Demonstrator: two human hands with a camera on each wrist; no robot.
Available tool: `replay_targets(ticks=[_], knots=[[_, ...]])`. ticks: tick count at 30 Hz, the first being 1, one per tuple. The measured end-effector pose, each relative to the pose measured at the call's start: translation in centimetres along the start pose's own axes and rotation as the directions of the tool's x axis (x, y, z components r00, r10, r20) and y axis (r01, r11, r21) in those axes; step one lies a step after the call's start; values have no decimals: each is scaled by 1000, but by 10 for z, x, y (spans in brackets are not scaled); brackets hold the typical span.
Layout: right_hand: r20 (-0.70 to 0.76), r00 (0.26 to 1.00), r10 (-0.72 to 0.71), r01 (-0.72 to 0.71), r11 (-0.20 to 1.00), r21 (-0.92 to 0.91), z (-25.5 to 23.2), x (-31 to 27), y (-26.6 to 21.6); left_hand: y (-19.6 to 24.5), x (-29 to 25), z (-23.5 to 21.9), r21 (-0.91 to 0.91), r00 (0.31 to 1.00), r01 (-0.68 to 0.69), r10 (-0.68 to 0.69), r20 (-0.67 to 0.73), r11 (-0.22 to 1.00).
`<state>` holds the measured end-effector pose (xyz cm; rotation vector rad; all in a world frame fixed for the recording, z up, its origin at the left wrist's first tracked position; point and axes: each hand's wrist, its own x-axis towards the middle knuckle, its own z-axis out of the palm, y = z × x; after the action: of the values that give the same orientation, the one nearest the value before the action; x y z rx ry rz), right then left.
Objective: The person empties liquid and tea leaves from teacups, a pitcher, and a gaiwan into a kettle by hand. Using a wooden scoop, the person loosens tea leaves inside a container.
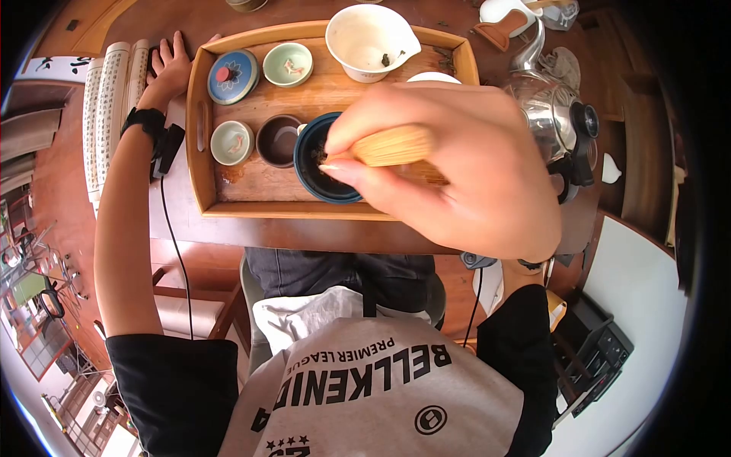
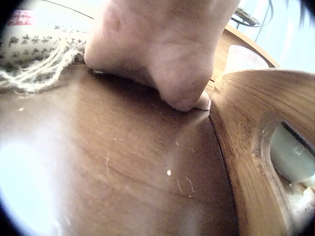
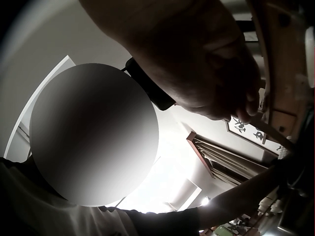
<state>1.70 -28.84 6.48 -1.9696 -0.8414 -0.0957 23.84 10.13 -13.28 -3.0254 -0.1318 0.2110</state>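
Observation:
My right hand (image 1: 472,160) is over the tray's right half and pinches a pale wooden stick-like tea tool (image 1: 392,145) between thumb and fingers. Its lower end reaches into a dark blue tea bowl (image 1: 303,164) with dark leaves inside. In the right wrist view that hand (image 3: 211,73) is dark, the tool's shaft (image 3: 273,132) sticking out past the fingers. My left hand (image 1: 169,68) rests with spread fingers on the table, by the tray's left end. The left wrist view shows the heel of this hand (image 2: 182,64) beside the tray wall (image 2: 241,132); its fingers are hidden there.
The wooden tray (image 1: 251,207) also carries a blue lid (image 1: 240,85) with a red knob, small pale cups (image 1: 288,65), a brown cup (image 1: 279,145) and a white pouring bowl (image 1: 365,38). A glass kettle (image 1: 552,122) stands to the right. Bamboo scrolls (image 1: 114,99) lie left.

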Motion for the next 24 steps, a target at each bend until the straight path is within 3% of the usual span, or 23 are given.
replay_targets(ticks=[4, 24], knots=[[-32, 998, -53, 52, 999, -11, 10, 2, 2, 0, 1, 1, -9, 1000, -3, 2, -21, 1000], [62, 998, 29, -21, 992, -124, -15, -3, -3, -4, 4, 5, 5, 1000, -4, 4, -14, 1000]])
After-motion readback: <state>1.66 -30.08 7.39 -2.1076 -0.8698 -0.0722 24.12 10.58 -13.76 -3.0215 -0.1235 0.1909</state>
